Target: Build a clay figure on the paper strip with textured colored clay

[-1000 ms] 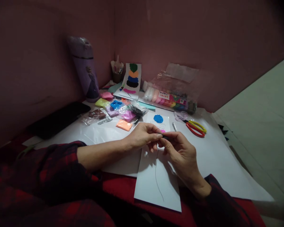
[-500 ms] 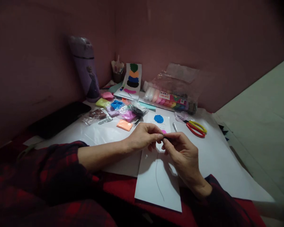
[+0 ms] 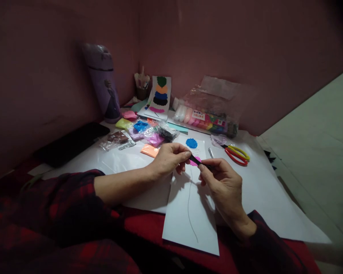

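Between my two hands stretches a short strip of black modelling clay (image 3: 195,160). My left hand (image 3: 173,158) pinches its upper left end with thumb and forefinger. The other end is pinched in my right hand (image 3: 220,179). Both hands hover over a white card (image 3: 185,213) with a thin curved line drawn down it. On the card's far part sit a round blue clay patch (image 3: 191,143) and a pink clay patch (image 3: 194,161), the pink one partly covered by the strip and fingers.
Clay packets in several colours, including an orange one (image 3: 149,150), lie left of the card. Red and yellow handled scissors (image 3: 237,155) rest at the right. Behind stand a purple bottle (image 3: 103,83), a decorated card (image 3: 161,91) and a clay bag (image 3: 201,116). A dark flat object (image 3: 74,142) lies far left.
My hands have moved apart, and the black clay between them now shows as a stretched strip. The pink patch is more visible. Other things stay put.
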Demonstrator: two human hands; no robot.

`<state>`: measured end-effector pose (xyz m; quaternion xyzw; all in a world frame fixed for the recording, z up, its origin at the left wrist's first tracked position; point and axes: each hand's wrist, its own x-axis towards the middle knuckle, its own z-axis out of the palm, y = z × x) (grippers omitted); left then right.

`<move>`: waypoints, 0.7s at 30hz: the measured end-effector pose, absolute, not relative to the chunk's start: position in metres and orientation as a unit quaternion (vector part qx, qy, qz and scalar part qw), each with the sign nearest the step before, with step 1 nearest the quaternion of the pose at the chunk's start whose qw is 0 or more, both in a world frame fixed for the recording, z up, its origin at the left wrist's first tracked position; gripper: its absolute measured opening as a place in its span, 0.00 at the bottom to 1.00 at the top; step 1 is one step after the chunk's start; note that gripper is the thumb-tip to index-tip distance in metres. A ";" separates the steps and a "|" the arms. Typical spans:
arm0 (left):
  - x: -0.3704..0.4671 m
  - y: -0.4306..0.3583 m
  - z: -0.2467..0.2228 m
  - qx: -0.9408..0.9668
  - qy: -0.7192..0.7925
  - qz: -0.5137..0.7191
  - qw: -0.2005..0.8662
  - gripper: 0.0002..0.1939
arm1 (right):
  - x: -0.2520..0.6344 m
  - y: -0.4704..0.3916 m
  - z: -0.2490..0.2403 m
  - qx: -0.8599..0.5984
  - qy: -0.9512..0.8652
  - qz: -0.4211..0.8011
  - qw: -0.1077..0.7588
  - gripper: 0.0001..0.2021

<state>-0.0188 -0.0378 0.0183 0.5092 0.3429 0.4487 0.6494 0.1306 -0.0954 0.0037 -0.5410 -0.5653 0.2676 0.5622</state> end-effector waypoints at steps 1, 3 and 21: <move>-0.019 -0.038 0.019 0.505 0.344 0.450 0.651 0.05 | 0.130 -0.095 0.004 -0.541 -0.563 0.277 0.559 0.05; -0.020 -0.037 0.019 0.501 0.343 0.443 0.659 0.04 | 0.130 -0.094 0.005 -0.540 -0.563 0.295 0.551 0.06; -0.020 -0.037 0.015 0.547 0.284 0.338 0.712 0.16 | 0.130 -0.096 0.004 -0.503 -0.595 0.296 0.553 0.06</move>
